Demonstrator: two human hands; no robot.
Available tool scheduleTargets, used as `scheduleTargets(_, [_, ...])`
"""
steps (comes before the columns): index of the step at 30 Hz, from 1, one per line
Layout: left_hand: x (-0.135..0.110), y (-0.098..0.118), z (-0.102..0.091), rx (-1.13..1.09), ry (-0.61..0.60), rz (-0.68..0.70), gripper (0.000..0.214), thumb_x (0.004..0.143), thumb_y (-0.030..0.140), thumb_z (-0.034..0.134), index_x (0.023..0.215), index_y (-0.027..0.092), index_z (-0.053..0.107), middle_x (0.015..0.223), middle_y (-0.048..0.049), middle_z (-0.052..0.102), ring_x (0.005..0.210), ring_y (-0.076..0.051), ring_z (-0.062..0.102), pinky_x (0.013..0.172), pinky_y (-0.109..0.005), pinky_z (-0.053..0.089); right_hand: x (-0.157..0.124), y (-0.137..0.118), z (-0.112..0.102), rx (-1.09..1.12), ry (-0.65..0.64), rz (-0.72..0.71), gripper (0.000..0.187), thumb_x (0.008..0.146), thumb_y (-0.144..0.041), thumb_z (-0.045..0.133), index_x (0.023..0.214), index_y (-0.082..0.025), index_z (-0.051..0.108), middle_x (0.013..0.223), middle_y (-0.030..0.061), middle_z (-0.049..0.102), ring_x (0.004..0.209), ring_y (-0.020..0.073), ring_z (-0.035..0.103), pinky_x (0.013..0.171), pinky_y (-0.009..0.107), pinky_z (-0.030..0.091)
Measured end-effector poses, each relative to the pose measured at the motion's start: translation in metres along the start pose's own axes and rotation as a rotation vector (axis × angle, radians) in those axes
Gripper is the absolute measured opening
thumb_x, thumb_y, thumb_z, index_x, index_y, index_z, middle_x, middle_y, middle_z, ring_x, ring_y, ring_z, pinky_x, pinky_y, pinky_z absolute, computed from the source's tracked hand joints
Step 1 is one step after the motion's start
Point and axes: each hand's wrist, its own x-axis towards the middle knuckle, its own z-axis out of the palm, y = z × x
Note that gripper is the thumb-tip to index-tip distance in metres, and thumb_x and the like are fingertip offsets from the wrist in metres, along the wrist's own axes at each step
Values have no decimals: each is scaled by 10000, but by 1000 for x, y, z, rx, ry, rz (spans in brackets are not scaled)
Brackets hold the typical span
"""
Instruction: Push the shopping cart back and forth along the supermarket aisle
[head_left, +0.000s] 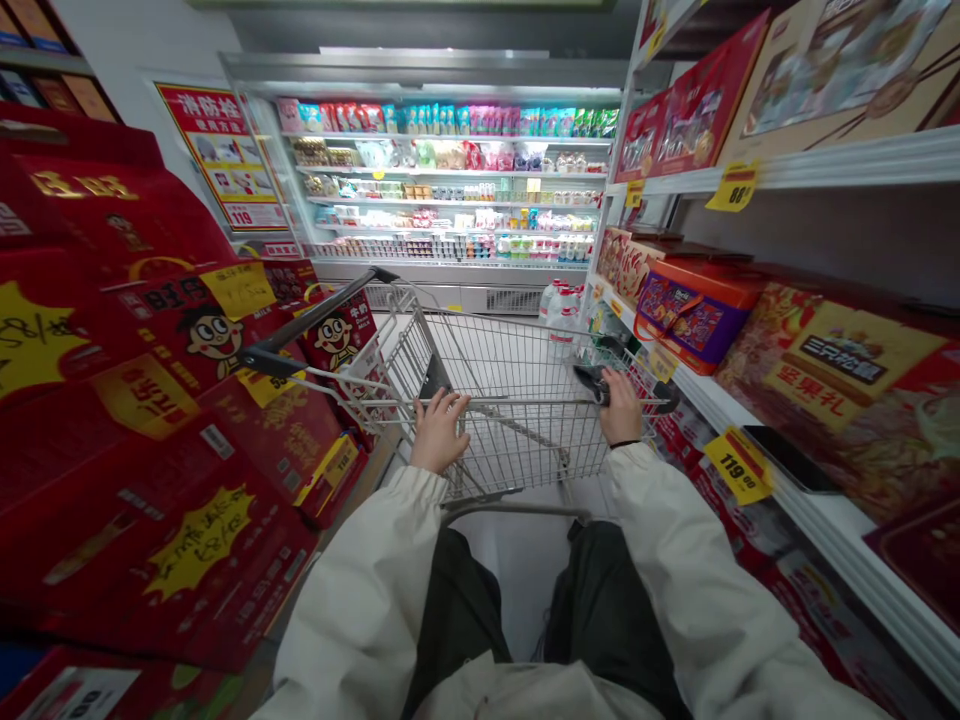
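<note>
A wire shopping cart (pixel 517 430) stands crosswise before me, its black handle (pixel 315 318) off to the left. My left hand (pixel 441 432) lies over the near top rim, fingers bent across the wire and the thumb apart below. Farther right, my right hand (pixel 621 408) is closed on the same rim beside a black plastic piece (pixel 592 384) at the cart's corner. Its fingertips are partly hidden by the rim and that piece. Through the wires, the floor shows inside the basket.
Stacked red gift boxes (pixel 225 520) crowd the left side. On the right, a white shelf (pixel 825 500) holds snack boxes, a purple-and-orange box (pixel 694 310) and a dark phone-like slab (pixel 789 458). Shrink-wrapped bottles (pixel 561 312) stand beyond the cart, before a lit refrigerated display (pixel 450 272).
</note>
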Motion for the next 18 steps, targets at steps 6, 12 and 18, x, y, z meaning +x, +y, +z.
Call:
scheduleTargets(6, [-1,-13,-1,-39,21,10,648,707,203,587,1350,258,533,1376,-79,557,1422,-357,324,1184,-662,91,-10,112,-22,-177,-162,104,618,648,-42,468,1247,-144,576,1365,118,573,1355,288,410,1126,482,360])
scheduleTargets(12, [1,-27,0,-37,56,5,603,723,231,578,1324,265,556,1361,-75,572,1404,-352,353,1184,-658,68,-35,120,-19,-208,-229,36,532,696,-136,529,1226,-144,572,1396,128,540,1350,308,406,1083,483,393])
scheduleTargets(18, [1,-34,2,-27,65,-4,582,732,251,569,1314,252,555,1343,-78,579,1384,-347,369,1180,-661,37,-39,105,-10,-222,-180,88,602,706,-131,517,1307,-131,541,1297,134,619,1262,293,481,1053,460,393])
